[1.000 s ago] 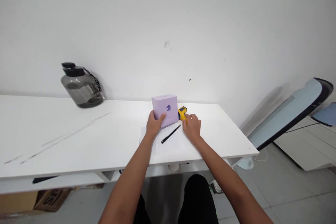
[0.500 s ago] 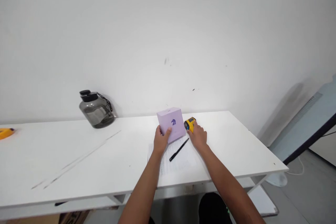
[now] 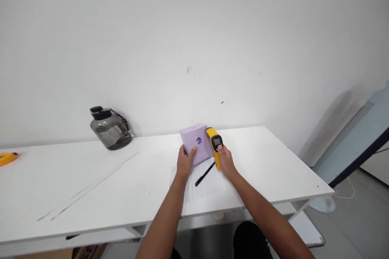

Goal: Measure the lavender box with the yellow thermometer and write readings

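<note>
A light purple box (image 3: 197, 145) with a dark horse-head mark on its front is gripped at its lower left by my left hand (image 3: 184, 164), thumb across the front face. My right hand (image 3: 226, 161) is closed around a yellow and black infrared thermometer (image 3: 214, 139), its small screen facing me and my thumb just below the screen. The thermometer's top end is right beside the box's right edge; whether they touch I cannot tell. Below the box, a black pen (image 3: 204, 175) lies slantwise on a printed paper sheet (image 3: 200, 192).
A grey translucent water bottle (image 3: 112, 131) with a black lid stands at the back left of the white table (image 3: 100, 182), against the wall. At the far left edge lies an orange-yellow object (image 3: 7, 158), partly cut off. A pale blue-grey panel-like appliance (image 3: 349, 141) leans right of the table.
My right hand has turned the thermometer upright, so its screen now faces me, and brought it left beside the box. The left hand still holds the box in nearly the same place.
</note>
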The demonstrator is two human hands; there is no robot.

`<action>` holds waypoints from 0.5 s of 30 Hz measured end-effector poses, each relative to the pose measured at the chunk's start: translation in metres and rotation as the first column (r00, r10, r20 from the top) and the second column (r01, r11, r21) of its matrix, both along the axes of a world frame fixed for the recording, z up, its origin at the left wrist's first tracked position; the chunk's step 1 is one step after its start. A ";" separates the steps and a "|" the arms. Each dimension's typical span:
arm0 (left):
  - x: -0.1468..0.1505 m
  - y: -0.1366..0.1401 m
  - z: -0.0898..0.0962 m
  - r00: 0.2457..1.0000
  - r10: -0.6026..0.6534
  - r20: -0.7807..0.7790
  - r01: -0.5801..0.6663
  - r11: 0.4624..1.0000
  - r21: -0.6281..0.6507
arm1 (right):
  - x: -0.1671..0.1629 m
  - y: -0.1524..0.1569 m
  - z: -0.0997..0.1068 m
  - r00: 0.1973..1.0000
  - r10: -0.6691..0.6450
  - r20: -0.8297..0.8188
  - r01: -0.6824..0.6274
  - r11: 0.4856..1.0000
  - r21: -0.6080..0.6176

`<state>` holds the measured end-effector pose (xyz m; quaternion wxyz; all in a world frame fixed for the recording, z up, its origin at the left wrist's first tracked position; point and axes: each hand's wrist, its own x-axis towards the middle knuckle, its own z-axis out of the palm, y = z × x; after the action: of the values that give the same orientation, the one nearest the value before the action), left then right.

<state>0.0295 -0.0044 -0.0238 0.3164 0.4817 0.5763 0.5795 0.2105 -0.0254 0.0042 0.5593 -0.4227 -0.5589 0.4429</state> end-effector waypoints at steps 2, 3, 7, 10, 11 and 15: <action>0.000 0.000 0.000 1.000 0.006 0.000 -0.006 1.000 0.014 | -0.003 -0.004 0.001 0.995 0.086 -0.043 -0.088 0.995 -0.045; 0.000 0.001 0.000 1.000 0.008 -0.001 -0.008 1.000 0.024 | -0.005 -0.006 0.002 0.992 0.118 -0.045 -0.120 0.991 -0.053; 0.001 0.000 0.002 1.000 0.010 0.007 -0.010 0.999 0.050 | -0.013 -0.013 0.007 0.992 0.129 0.010 -0.128 0.991 -0.038; 0.001 -0.001 0.003 1.000 0.014 0.010 -0.015 0.999 0.045 | -0.015 -0.014 0.009 0.986 0.166 -0.025 -0.167 0.980 -0.107; 0.001 -0.001 0.003 1.000 0.013 0.010 -0.014 0.999 0.042 | -0.014 -0.014 0.009 0.984 0.173 -0.032 -0.176 0.977 -0.120; 0.002 -0.001 0.003 1.000 0.002 0.006 -0.002 0.998 0.055 | -0.012 -0.012 0.007 0.984 0.178 -0.012 -0.178 0.979 -0.101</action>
<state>0.0312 -0.0056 -0.0213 0.3041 0.4881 0.5596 0.5968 0.1981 -0.0373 0.0116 0.4958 -0.3984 -0.5704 0.5197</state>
